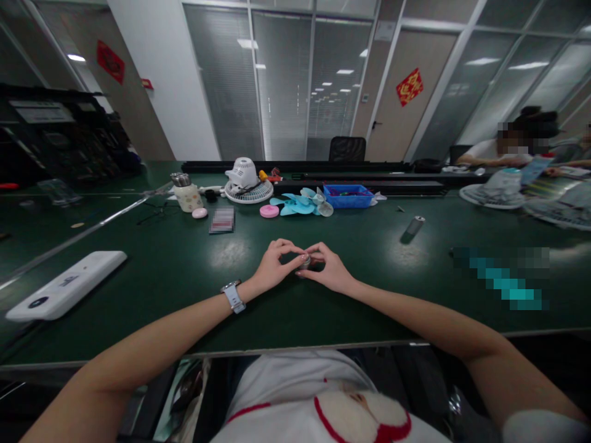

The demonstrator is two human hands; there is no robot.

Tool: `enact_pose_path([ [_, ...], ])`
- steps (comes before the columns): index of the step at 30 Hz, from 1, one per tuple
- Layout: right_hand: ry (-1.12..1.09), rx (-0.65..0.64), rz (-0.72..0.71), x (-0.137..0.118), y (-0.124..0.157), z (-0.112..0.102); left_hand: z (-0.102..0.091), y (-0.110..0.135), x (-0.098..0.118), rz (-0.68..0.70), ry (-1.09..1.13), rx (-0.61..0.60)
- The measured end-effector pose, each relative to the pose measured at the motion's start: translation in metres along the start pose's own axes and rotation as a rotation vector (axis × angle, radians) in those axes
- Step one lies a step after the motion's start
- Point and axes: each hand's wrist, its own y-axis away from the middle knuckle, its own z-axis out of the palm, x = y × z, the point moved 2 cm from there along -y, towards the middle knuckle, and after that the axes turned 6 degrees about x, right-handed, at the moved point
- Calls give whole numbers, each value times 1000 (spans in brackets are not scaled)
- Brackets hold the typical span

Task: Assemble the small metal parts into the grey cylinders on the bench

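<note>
My left hand (276, 264), with a pale watch (233, 296) on its wrist, meets my right hand (333, 269) just above the green table in front of me. Between their fingertips is a small, silvery, rounded piece (305, 263), partly covered by the fingers; its exact kind is too small to make out. Thumb and index finger of each hand are pinched on it from either side. Farther right, a silver cylinder (415, 225) stands on the tabletop, apart from both hands.
A white device (69, 286) lies at left. Toward the back are a bottle (188, 195), a white fan part (249, 192), a pink disc (269, 211), pale blue fan blades (300, 203) and a blue tray (348, 204). Another person (489, 151) sits at far right.
</note>
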Motion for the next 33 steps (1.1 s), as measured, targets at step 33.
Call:
enact_pose_path([
  [33, 308, 919, 88, 101, -64, -187, -18, -11, -52, -244, -168, 65],
])
